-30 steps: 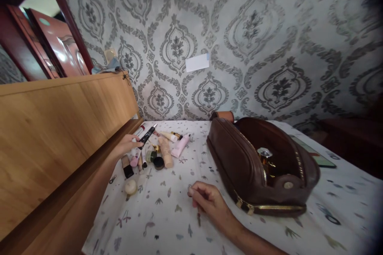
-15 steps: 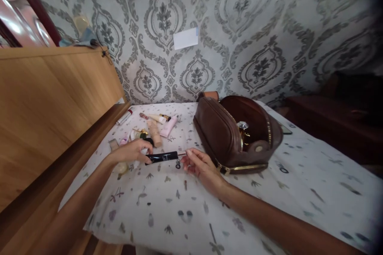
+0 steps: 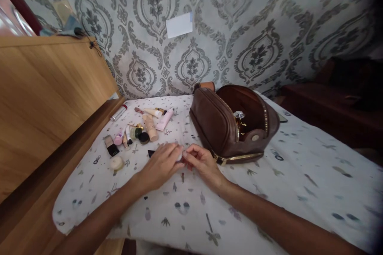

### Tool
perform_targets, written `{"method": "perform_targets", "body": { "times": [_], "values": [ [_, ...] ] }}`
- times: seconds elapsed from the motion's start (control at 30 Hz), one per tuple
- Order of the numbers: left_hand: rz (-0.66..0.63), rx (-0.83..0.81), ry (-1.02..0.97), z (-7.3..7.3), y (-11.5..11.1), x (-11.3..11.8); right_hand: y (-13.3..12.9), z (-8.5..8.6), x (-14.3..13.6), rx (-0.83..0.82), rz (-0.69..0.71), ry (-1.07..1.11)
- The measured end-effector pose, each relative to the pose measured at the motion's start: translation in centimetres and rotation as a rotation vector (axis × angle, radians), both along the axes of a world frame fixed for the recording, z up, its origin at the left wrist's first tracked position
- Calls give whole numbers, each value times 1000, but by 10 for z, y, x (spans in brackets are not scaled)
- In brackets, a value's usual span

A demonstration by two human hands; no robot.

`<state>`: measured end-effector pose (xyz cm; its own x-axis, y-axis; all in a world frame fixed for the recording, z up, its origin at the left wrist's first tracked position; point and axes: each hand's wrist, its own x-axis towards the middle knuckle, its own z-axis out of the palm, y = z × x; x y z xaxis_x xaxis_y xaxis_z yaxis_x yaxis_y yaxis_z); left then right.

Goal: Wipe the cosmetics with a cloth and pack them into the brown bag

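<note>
My left hand (image 3: 165, 162) is closed low over the cloth, palm down, its fingertips meeting my right hand. Behind its knuckles sticks out the dark end of a glossy black cosmetic tube (image 3: 151, 153); the rest is hidden under the hand. My right hand (image 3: 201, 162) is pinched just in front of the brown bag (image 3: 211, 121), and a small pale bit shows between the two hands, too small to name. The bag gapes open, with a clear-capped bottle (image 3: 239, 116) inside. Left of my hands lie a black-lidded jar (image 3: 144, 138) and a beige tube (image 3: 150, 127).
More cosmetics lie at the left: a pink tube (image 3: 165, 120), a square bottle with a black cap (image 3: 111, 146), a round cream-coloured pot (image 3: 116, 163) and a silver tube (image 3: 119, 112). A wooden panel (image 3: 56, 87) borders the left side. Patterned wallpaper stands behind.
My left hand has moved right along the black tube, covering most of it, and now touches my right hand. The view has shifted slightly, uncovering the cosmetics at the left.
</note>
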<state>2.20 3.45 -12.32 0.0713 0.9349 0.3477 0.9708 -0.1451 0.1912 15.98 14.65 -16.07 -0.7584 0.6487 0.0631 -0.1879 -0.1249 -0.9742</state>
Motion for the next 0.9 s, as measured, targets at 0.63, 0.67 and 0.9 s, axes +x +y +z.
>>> {"method": "perform_targets", "body": {
  "times": [0.63,0.67,0.9],
  "values": [
    [-13,-176,118,-4,-3,-33,-1,1,3,49,75,9],
    [-14,-181,82,-2,-4,-35,-1,1,3,64,73,7],
    [26,-254,-62,2,-10,-57,1,7,8,-1,-17,-10]
  ]
}}
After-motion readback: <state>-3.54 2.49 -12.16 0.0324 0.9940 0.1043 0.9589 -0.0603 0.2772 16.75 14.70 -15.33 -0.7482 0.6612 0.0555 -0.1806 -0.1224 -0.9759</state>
